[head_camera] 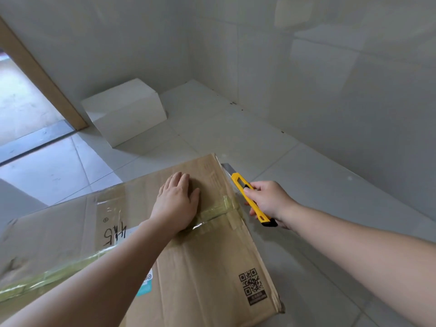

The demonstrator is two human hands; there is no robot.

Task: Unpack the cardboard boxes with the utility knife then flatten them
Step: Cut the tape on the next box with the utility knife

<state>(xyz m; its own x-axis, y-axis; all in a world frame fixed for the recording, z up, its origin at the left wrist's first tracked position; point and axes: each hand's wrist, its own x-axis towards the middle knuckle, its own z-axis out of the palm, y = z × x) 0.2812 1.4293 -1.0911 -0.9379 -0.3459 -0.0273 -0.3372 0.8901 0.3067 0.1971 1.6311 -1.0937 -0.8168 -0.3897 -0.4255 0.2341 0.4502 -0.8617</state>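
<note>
A large brown cardboard box point(207, 263) fills the lower left, taped shut with clear yellowish tape point(219, 211) along its top seam. My left hand point(177, 201) lies flat on the box top, fingers straight, pressing down near the tape. My right hand point(269, 200) grips a yellow utility knife point(247, 197) just beyond the box's right edge. The knife's blade point(227, 168) is extended and points toward the far right corner of the box.
A white closed box point(125, 109) stands on the tiled floor at the back, against the wall. A doorway with a wooden frame point(42, 76) opens at the left. Tiled walls close in the corner behind and to the right.
</note>
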